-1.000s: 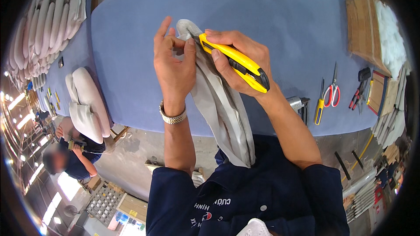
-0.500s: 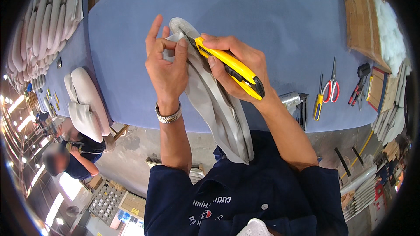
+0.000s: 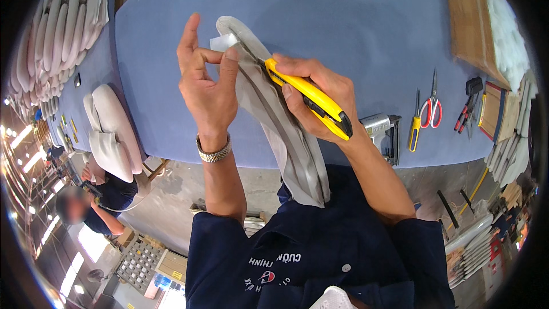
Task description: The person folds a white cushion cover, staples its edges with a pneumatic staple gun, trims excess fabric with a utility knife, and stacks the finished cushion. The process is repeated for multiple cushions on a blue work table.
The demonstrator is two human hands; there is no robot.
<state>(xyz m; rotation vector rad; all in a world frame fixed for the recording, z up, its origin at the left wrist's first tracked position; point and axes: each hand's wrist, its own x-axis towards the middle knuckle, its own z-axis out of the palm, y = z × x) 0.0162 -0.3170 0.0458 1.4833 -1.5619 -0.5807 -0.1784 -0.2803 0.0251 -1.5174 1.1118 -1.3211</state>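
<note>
A long grey fabric-covered piece [image 3: 269, 100] slants from the middle of the table toward my shirt, with folds and a lengthwise opening along it. My left hand [image 3: 209, 80] pinches its loose fabric edge near the far end, thumb and a bent finger together, index finger stretched up. A white flap [image 3: 223, 41] sticks out just beyond those fingertips. In my right hand [image 3: 320, 94] is a yellow and black utility knife [image 3: 311, 97], its front end at the right side of the opening. The blade's tip is hard to make out against the fabric.
On the right of the blue table [image 3: 366, 28] lie a staple gun [image 3: 380, 131], a yellow-handled screwdriver [image 3: 415, 129], scissors [image 3: 432, 109] and pliers [image 3: 466, 111]. A cardboard box [image 3: 472, 28] holds white stuffing. Grey padded pieces [image 3: 114, 131] sit at left, near a person [image 3: 108, 200].
My left hand has shifted a little left, drawing the fabric edge outward. The knife in my right hand has slid slightly toward me and right, along the opening.
</note>
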